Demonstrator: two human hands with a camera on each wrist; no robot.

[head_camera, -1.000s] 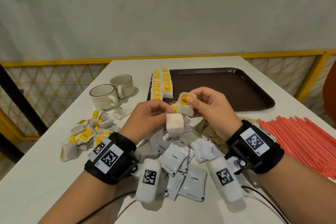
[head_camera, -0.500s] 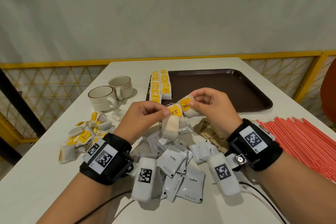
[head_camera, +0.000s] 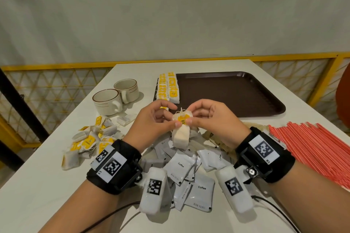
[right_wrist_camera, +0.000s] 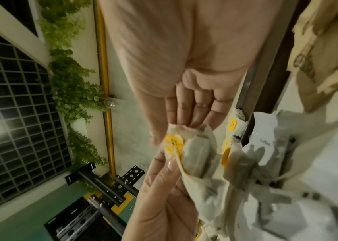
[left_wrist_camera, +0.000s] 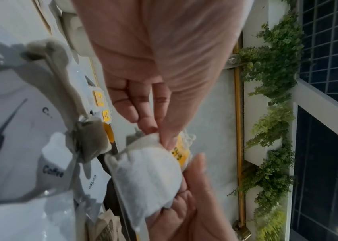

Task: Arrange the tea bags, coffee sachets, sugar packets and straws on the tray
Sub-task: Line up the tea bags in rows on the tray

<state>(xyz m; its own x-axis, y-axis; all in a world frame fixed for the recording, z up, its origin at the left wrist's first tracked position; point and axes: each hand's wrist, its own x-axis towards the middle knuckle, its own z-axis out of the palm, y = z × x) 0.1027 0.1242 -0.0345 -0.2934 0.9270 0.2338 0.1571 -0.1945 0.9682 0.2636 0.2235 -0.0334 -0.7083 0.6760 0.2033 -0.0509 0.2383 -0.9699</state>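
Note:
Both hands meet above the coffee sachet pile (head_camera: 181, 168) and pinch a white tea bag (head_camera: 180, 134) by its top, where the yellow tag (head_camera: 183, 119) shows. My left hand (head_camera: 175, 117) grips the left side and my right hand (head_camera: 189, 116) the right; the bag hangs below. The left wrist view shows the tea bag (left_wrist_camera: 149, 176) under my left hand (left_wrist_camera: 161, 135). The right wrist view shows the yellow tag (right_wrist_camera: 174, 143) at my right hand (right_wrist_camera: 163, 132). Whether a second bag lies behind it is unclear. The brown tray (head_camera: 246, 100) has rows of tea bags (head_camera: 168, 89) along its left edge.
Loose tea bags (head_camera: 89, 142) lie at the left. Two cups (head_camera: 108, 100) stand behind them, with white packets (head_camera: 125, 119) beside them. Red straws (head_camera: 312, 143) cover the right side. Brown packets (head_camera: 214, 136) lie under my right hand. A yellow railing borders the table.
The hands have come together: the bag hanging from my left hand and the tagged bag in my right now meet as one bundle held by both.

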